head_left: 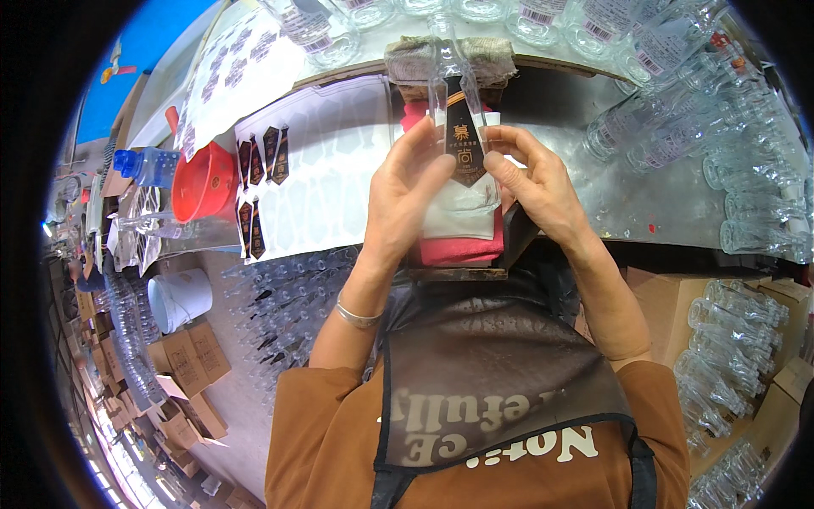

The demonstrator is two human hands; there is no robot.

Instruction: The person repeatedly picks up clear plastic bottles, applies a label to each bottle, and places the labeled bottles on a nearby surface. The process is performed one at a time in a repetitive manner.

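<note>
A clear glass bottle lies in front of me on a padded rest, its neck pointing away. On its face is a black, tie-shaped label with gold characters and an orange stripe. My left hand holds the bottle's left side, its slightly blurred thumb near the label's left edge. From the right, my right hand curls round the bottle, thumb pressed by the label's lower right edge. Under the bottle are white cloth and a pink cloth. A rolled, worn towel supports the neck end.
Left of the rest lies a sheet bearing several black labels. Beyond it stand a red basin and a blue-capped plastic bottle. Glass bottles crowd the far edge and right side. Cartons with bottles sit lower right.
</note>
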